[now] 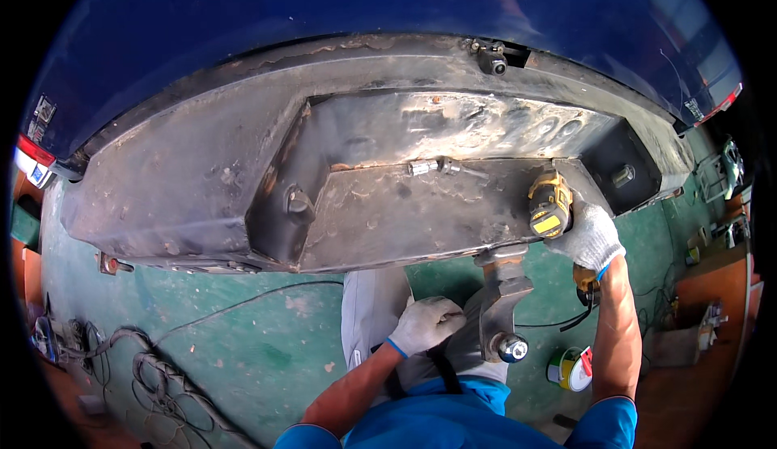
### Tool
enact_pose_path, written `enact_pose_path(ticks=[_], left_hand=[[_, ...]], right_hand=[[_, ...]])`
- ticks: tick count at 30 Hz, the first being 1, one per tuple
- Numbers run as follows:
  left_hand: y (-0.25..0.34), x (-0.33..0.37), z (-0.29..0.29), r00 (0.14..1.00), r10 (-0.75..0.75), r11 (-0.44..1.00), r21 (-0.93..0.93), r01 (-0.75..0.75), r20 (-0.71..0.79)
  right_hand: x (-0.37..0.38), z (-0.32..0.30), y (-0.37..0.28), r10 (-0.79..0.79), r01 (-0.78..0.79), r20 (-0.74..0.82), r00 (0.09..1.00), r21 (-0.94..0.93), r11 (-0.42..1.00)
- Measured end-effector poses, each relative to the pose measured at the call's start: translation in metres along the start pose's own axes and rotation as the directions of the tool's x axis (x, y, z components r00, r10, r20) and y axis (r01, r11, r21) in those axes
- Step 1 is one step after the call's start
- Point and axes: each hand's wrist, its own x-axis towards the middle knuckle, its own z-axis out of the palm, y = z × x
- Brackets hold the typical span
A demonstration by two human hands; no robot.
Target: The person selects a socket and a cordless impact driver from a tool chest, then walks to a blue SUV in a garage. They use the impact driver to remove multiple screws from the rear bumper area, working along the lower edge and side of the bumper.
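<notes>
My right hand (589, 237), in a white knit glove, is wrapped round the grip of a yellow and black cordless impact wrench (550, 206). The tool's body lies over the right part of the dark metal bumper's recessed step (380, 210), and its base shows below my hand. In a similar glove, my left hand (427, 324) is held low above my leg with curled fingers; whether anything is inside them is hidden. A tow hitch (502, 303) with a round ball juts toward me between the hands. On the step lies a silver socket with a dark shaft (424, 167).
A blue vehicle body (340, 4) rises behind the bumper, which carries a small camera-like fitting (492, 61). Hoses and cables (166, 376) lie coiled on the green floor at left. A paint can (571, 368) stands near my right arm.
</notes>
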Motion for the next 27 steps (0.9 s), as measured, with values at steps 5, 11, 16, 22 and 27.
enact_pose_path(ticks=[5,11,16,22,27], left_hand=[[-0.001,-0.004,0.007,0.996,-0.079,0.997,-0.007,0.080,0.039],[0.001,-0.010,0.011,0.992,-0.092,0.995,-0.025,0.094,0.089],[0.002,-0.017,0.012,0.991,-0.086,0.996,-0.005,0.087,0.099],[-0.002,-0.017,0.012,0.989,-0.082,0.994,0.083,0.073,0.122],[0.002,-0.019,0.017,0.987,-0.105,0.990,0.104,0.092,0.121]], right_hand=[[-0.001,0.002,0.002,-0.030,0.031,-0.050,0.998,0.031,0.999],[-0.005,-0.006,-0.005,-0.008,0.009,-0.048,0.999,0.007,1.000],[-0.003,-0.002,0.002,0.003,-0.003,-0.055,0.999,-0.005,1.000],[-0.003,-0.004,0.006,0.003,-0.004,-0.044,0.999,-0.002,1.000],[-0.003,0.003,0.015,-0.052,0.054,-0.106,0.993,0.010,0.999]])
